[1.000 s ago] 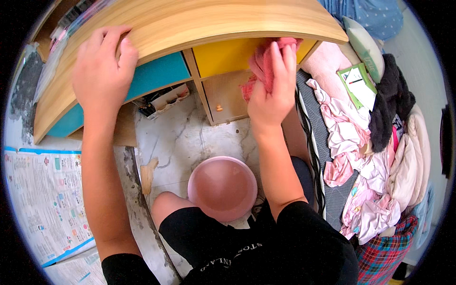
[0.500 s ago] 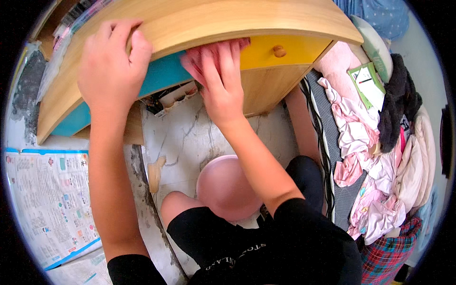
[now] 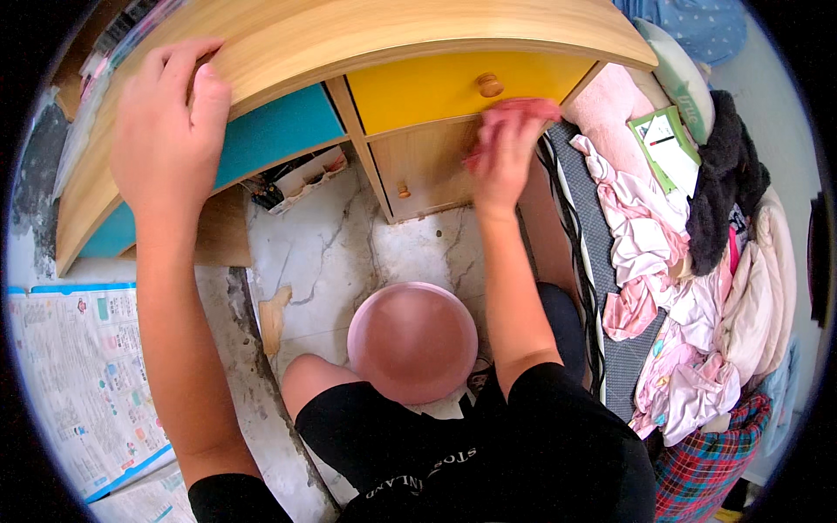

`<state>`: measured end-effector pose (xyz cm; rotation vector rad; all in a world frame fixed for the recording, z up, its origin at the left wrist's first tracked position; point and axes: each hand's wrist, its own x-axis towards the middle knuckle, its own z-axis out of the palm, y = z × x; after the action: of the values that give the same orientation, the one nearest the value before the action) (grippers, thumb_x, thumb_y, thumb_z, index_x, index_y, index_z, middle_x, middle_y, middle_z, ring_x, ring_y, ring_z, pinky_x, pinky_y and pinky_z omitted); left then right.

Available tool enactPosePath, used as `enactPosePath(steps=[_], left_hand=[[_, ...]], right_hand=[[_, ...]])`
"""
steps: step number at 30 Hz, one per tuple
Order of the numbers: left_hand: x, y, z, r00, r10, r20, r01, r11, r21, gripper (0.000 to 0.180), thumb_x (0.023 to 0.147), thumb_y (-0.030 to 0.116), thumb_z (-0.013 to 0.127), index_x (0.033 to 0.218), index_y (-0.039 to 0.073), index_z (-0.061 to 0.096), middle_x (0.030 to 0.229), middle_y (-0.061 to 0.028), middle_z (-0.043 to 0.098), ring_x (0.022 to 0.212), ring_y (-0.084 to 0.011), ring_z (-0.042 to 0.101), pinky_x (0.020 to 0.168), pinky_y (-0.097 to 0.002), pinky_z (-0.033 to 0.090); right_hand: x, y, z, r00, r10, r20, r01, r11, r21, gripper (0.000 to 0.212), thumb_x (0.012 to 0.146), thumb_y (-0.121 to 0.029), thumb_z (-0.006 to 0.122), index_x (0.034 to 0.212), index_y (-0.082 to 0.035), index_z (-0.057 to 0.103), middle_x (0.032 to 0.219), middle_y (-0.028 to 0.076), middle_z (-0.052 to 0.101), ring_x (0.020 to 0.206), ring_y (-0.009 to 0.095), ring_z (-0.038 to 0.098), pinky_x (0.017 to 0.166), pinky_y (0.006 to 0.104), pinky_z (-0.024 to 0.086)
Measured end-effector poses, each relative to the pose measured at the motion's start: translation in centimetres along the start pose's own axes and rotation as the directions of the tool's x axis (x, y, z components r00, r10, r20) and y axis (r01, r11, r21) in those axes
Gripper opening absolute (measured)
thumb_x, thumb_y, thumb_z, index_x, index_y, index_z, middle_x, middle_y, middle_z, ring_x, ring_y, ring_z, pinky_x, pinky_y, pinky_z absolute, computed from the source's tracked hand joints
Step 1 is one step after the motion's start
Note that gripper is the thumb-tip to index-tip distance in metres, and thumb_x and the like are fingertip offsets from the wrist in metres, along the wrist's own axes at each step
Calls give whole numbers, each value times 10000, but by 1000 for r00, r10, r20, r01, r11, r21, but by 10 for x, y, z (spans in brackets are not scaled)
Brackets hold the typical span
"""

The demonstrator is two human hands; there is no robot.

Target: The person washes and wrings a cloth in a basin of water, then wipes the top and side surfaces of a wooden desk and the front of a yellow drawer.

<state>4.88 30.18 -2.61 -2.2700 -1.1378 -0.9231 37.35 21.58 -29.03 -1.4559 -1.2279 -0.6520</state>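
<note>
My right hand (image 3: 506, 170) is slightly blurred and presses a crumpled pink cloth (image 3: 521, 112) against the desk's front. The cloth lies over the lower right edge of the yellow drawer (image 3: 418, 87) and the top of the wooden cabinet door (image 3: 427, 161). A round wooden knob (image 3: 489, 84) on the drawer is just above the cloth. On the left, my left hand (image 3: 170, 131) rests at the front edge of the wooden desktop (image 3: 366, 35), thumb apart from the fingers, holding nothing. Below it runs a blue drawer front (image 3: 279, 131).
A pink basin (image 3: 412, 342) stands on the marbled floor between my legs. Clothes (image 3: 649, 235) and a green booklet (image 3: 667, 148) lie on the bed at right, with black cables (image 3: 571, 227) along its side. Printed sheets (image 3: 87, 375) cover the left side.
My right hand has moved the cloth rightward and down, from between the blue and yellow drawers to the cabinet door's upper right. My left hand has shifted a little left with the view.
</note>
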Motion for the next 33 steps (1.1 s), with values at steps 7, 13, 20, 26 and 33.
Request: enactPosePath(steps=[7,13,20,26,33], left_hand=[[3,8,-2,1000,-19,18,18,998,62,338,1023,299,511,1241,195,747,1196,-38,720,1052,-308,661,904,-430,533],[2,4,-4,1000,13,22,-13,999,33,337,1033,294,505,1250,193,744,1209,-41,723,1050,-312,662,917,-430,529],[6,10,-7,993,72,-92,-69,997,41,332,1020,276,555,1288,181,726,1208,-47,725,1063,-335,657,949,-430,514],[-31,60,-7,891,233,-388,-252,968,3,345,879,98,680,1221,74,710,1169,-134,731,1109,-334,671,988,-448,486],[-62,237,93,766,-395,507,596,140,-791,341,1071,329,691,1160,0,683,999,-118,797,789,-181,742,688,-347,601]], right_hand=[[58,-10,-29,999,49,4,-49,997,54,700,937,142,554,1617,3,467,1726,322,318,1592,505,330,1235,456,389],[88,-19,-22,971,-229,-64,228,973,-24,590,905,104,634,1488,14,621,1645,314,440,1525,529,430,1229,532,415],[36,20,-44,995,-48,86,51,998,-33,601,926,110,597,1521,29,577,1662,312,421,1530,521,431,1236,513,408],[116,13,-47,986,-141,-88,143,989,22,625,937,107,593,1551,2,549,1673,313,400,1524,558,407,1238,547,410],[14,50,-60,986,-49,158,51,999,-9,631,928,126,626,1544,4,558,1662,292,432,1527,487,447,1238,494,404]])
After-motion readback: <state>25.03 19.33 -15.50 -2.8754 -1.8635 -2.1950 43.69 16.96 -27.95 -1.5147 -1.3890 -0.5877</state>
